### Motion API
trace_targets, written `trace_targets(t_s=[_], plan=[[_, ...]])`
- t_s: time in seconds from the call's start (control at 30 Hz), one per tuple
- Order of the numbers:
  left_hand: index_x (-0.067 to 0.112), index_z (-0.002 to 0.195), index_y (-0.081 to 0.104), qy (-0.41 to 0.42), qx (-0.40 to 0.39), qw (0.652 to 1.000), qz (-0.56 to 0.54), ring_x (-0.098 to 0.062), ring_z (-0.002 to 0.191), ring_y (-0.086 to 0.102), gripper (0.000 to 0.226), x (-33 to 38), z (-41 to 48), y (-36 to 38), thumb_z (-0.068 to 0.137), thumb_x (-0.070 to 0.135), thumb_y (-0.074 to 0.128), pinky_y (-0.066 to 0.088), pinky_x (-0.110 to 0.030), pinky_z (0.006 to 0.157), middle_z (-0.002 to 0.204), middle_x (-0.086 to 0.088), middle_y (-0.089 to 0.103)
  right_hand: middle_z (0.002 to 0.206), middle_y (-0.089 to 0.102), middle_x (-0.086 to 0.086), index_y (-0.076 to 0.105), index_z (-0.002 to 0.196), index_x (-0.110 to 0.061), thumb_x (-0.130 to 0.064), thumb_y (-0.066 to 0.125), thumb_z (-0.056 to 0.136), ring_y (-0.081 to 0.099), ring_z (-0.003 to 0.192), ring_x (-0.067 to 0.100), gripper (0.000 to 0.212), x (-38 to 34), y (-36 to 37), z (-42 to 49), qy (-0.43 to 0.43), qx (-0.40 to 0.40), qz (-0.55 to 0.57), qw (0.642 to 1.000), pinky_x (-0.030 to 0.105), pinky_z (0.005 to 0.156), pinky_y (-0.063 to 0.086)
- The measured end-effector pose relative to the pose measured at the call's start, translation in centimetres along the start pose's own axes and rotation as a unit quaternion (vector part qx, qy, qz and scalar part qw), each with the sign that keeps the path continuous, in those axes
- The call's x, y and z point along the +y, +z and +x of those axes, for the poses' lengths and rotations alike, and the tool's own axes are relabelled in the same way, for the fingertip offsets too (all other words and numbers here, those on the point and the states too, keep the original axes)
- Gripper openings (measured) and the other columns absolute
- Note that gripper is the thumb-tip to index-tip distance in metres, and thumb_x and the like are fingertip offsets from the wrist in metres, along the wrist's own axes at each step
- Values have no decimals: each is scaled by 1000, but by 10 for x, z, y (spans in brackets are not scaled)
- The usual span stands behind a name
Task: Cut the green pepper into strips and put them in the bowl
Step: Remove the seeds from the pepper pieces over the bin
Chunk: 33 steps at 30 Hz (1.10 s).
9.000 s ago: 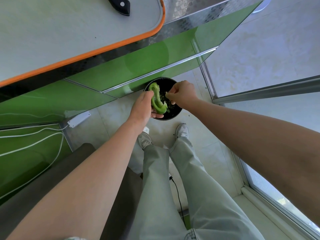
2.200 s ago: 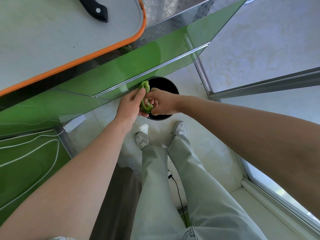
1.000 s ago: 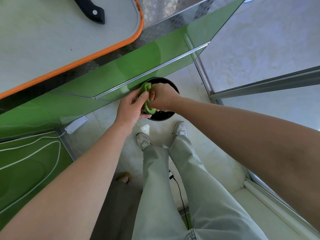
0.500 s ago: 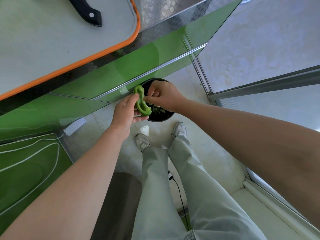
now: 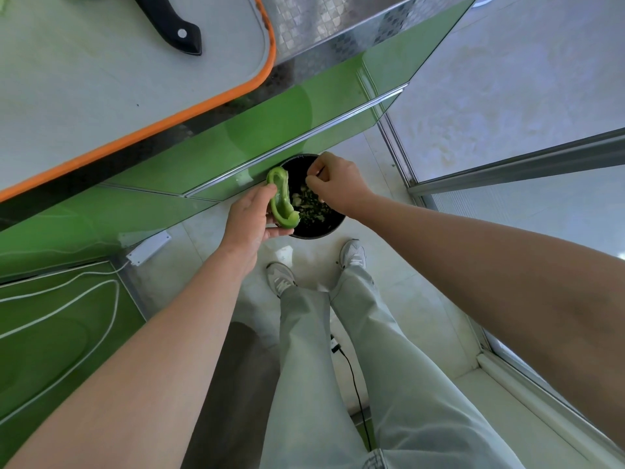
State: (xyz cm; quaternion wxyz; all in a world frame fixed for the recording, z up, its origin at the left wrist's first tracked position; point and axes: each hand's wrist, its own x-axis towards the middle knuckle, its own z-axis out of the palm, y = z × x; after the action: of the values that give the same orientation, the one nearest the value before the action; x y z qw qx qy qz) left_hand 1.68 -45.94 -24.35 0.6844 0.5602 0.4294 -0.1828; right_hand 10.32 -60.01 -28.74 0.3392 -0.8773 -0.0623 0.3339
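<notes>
A green pepper half [image 5: 282,201], hollow side facing right, is held in my left hand [image 5: 248,221], thumb on its upper edge and fingers under it. It hangs over the left rim of a black round bin [image 5: 324,231] on the floor, which holds seeds and green scraps. My right hand [image 5: 338,187] hovers over the bin just right of the pepper and clear of it. Its fingers are curled with the fingertips together, and nothing shows between them. No bowl is in view.
A black-handled knife [image 5: 172,25] lies on an orange-rimmed cutting board [image 5: 101,79] on the counter at upper left. Green cabinet fronts [image 5: 236,137] stand behind the bin. A white power strip [image 5: 148,247] and my shoes [image 5: 280,279] are on the tiled floor.
My right hand was inside the pepper half a second ago; it has since pulled out and moved right over the bin. The left hand turned the pepper's hollow side more open.
</notes>
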Motion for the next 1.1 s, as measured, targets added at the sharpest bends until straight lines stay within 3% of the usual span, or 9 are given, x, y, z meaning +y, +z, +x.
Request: trace_targets(t_s=[0.17, 0.33, 0.43, 0.57, 0.73, 0.87, 0.93, 1.0, 1.1], plan=[[21, 103, 65, 10, -13, 1000, 8, -26, 85, 68, 13, 1, -1, 4, 97, 27, 55, 59, -35, 65, 95, -13, 67, 82, 62, 4, 52, 89, -18, -41, 70, 75, 59, 75, 24, 33, -10, 10, -5, -40, -33, -25, 998, 39, 66, 50], [19, 111, 65, 14, 7, 1000, 4, -28, 88, 68, 20, 2, 0, 5, 95, 28, 60, 58, -31, 60, 100, -15, 66, 80, 60, 2, 49, 88, -19, -21, 62, 74, 58, 72, 25, 20, -5, 9, 0, -9, 24, -64, 998, 43, 66, 54], [16, 119, 63, 13, 19, 1000, 2, -27, 89, 68, 27, 2, 2, 1, 95, 28, 60, 58, -30, 60, 106, -16, 65, 83, 55, 0, 50, 91, -18, -23, 62, 76, 56, 75, 24, 19, -3, 5, -1, -31, 26, -59, 997, 42, 68, 52], [20, 111, 65, 15, -1, 1000, -1, -28, 90, 68, 18, 4, 0, 3, 96, 28, 58, 59, -31, 62, 103, -14, 67, 81, 59, 1, 53, 91, -16, -36, 67, 77, 57, 73, 21, 28, -11, 12, -3, -54, -14, -42, 998, 36, 64, 49], [17, 105, 63, 20, 4, 1000, -5, -25, 82, 67, 14, 6, 0, 6, 97, 24, 54, 60, -33, 61, 92, -13, 64, 82, 59, 0, 54, 94, -17, -19, 59, 79, 59, 77, 24, 16, -3, 8, 2, -4, 4, -67, 998, 41, 69, 54], [16, 92, 63, 10, -2, 1000, -10, -22, 75, 67, 16, 7, -1, 7, 98, 24, 50, 58, -33, 60, 84, -12, 64, 79, 56, -4, 58, 94, -16, -37, 63, 87, 53, 72, 15, 22, -8, 2, -3, -37, -44, -22, 998, 31, 65, 46], [13, 89, 61, 0, 0, 1000, -23, -20, 71, 66, 19, 7, -3, 9, 98, 24, 49, 59, -34, 60, 79, -11, 64, 84, 59, -1, 59, 95, -16, -24, 59, 87, 57, 77, 19, 11, -8, 3, -1, -25, -35, -42, 998, 36, 71, 52], [12, 89, 60, -6, 7, 1000, -29, -20, 71, 66, 20, 6, -4, 9, 98, 24, 47, 60, -35, 61, 78, -10, 64, 86, 61, 3, 60, 99, -13, -15, 51, 87, 61, 80, 25, 15, -7, 2, 1, 4, -2, -45, 999, 41, 75, 54], [12, 91, 61, -6, 10, 1000, -29, -20, 72, 66, 21, 4, -4, 7, 98, 24, 46, 60, -38, 66, 78, -10, 66, 81, 61, 1, 58, 95, -15, -29, 57, 90, 61, 76, 21, 15, -10, 0, -5, -9, -35, -3, 999, 32, 69, 51]])
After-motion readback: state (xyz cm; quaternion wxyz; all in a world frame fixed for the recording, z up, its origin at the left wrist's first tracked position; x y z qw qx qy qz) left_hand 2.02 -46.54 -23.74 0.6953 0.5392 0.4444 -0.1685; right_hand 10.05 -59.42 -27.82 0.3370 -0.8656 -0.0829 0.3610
